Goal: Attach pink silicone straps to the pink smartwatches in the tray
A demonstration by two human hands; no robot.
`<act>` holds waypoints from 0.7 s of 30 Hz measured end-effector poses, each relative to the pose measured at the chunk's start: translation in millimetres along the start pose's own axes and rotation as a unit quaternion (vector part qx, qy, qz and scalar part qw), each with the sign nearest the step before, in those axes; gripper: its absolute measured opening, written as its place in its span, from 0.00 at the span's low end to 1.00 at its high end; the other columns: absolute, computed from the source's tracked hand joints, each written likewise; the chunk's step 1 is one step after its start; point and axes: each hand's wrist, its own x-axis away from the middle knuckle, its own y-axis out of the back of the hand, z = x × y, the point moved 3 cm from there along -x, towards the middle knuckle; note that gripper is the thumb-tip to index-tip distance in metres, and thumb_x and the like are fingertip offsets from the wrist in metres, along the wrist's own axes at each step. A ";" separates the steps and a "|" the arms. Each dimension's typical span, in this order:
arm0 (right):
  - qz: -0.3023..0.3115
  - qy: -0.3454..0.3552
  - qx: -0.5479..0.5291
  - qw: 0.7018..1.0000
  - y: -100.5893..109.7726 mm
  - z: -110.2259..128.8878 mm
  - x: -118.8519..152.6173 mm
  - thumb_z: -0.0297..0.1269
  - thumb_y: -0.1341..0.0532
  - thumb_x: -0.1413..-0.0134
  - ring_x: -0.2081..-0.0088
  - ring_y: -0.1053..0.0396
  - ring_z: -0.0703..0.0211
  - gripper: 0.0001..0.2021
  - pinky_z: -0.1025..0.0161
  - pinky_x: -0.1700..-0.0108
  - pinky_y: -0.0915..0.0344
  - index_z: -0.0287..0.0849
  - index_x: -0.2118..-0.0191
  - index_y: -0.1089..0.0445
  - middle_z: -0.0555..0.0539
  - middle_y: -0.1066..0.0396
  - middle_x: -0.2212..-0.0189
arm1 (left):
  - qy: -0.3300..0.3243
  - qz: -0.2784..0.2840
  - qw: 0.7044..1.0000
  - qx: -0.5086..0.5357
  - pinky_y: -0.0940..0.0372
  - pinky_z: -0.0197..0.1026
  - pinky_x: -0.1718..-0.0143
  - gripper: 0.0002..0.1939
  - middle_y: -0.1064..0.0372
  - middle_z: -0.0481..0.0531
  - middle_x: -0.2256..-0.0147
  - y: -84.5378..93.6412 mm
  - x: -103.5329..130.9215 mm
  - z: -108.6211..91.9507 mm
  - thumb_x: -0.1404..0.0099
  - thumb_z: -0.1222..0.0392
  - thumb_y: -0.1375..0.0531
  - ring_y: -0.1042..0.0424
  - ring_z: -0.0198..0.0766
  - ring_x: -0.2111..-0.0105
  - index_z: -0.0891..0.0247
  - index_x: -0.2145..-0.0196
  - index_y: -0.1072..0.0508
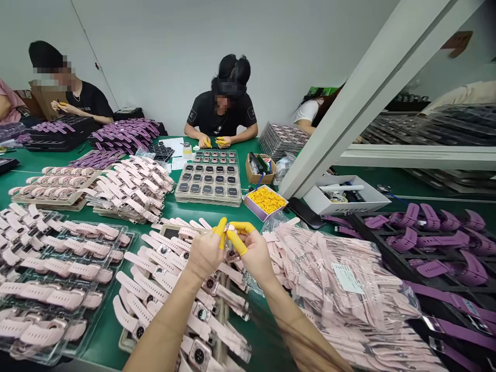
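My left hand [205,249] and my right hand [251,247] meet above a tray of pink smartwatches, with yellow finger cots on their fingertips. Pinched between both hands is a small pale-pink and metallic piece [231,227], apparently part of a watch strap; the fingers hide most of it. Below my wrists, rows of smartwatches with pink straps [155,274] lie in the tray, several with their dark round sensors facing up. Right of my right hand is a pile of pink straps in clear bags [329,279], one bearing a white label [347,278].
Stacked trays of pink watches [58,263] stand at left. Ahead are a tray of dark square pieces [209,181] and a box of yellow finger cots [265,200]. Purple watches [437,237] fill the right; a slanted white post [349,103] rises there. Co-workers [222,108] sit opposite.
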 end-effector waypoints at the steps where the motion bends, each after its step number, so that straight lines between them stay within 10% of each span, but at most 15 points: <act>1: -0.002 -0.002 -0.003 1.000 -0.1 -0.5 -1.0 0.53 0.31 0.45 0.72 0.28 0.59 0.20 0.64 0.77 0.31 0.46 0.54 0.29 0.48 0.23 0.65 | 0.001 0.005 1.000 0.000 0.30 0.43 0.67 0.13 0.22 0.63 0.67 0.1 -0.3 -0.6 0.36 0.68 0.45 0.22 0.48 0.69 0.67 0.59 0.21; 8: 0.018 0.034 0.090 0.995 2.0 -7.8 -3.4 0.49 0.33 0.42 0.61 0.21 0.50 0.17 0.56 0.60 0.23 0.44 0.53 0.26 0.44 0.20 0.62 | 0.047 0.028 0.992 0.116 0.28 0.44 0.63 0.20 0.21 0.60 0.68 6.4 2.0 -1.9 0.37 0.68 0.45 0.22 0.47 0.68 0.70 0.49 0.23; 16: -0.007 0.204 0.278 0.939 10.3 7.9 2.1 0.39 0.37 0.36 0.56 0.22 0.49 0.11 0.52 0.53 0.26 0.46 0.50 0.26 0.43 0.21 0.57 | 0.032 0.047 0.837 0.545 0.28 0.51 0.44 0.28 0.25 0.64 0.43 15.4 -1.8 -6.2 0.31 0.55 0.39 0.22 0.52 0.48 0.65 0.36 0.29; 21: 0.034 0.246 0.340 0.907 5.8 8.5 4.0 0.35 0.39 0.35 0.61 0.23 0.50 0.10 0.54 0.59 0.26 0.46 0.50 0.28 0.44 0.22 0.60 | 0.067 -0.037 0.891 0.448 0.29 0.53 0.43 0.19 0.21 0.62 0.48 15.2 -3.7 -0.1 0.29 0.56 0.40 0.21 0.52 0.49 0.64 0.45 0.20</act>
